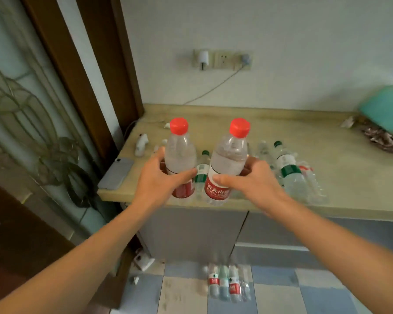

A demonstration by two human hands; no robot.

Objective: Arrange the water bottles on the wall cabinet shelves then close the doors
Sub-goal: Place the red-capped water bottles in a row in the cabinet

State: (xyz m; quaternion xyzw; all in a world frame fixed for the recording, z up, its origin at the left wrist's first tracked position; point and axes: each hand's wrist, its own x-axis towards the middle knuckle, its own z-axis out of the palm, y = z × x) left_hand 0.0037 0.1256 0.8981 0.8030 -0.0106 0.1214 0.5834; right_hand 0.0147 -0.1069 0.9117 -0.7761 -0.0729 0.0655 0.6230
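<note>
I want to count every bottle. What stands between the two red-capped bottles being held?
In the head view, a smaller green-capped bottle stands on the counter between them.

Two red-capped bottles (pixel 179 155), two green-capped bottles (pixel 287 168), one phone (pixel 116 173).

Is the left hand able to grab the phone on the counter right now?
Probably not yet: the left hand already grips a red-capped bottle. The phone lies uncovered close beside it.
</note>
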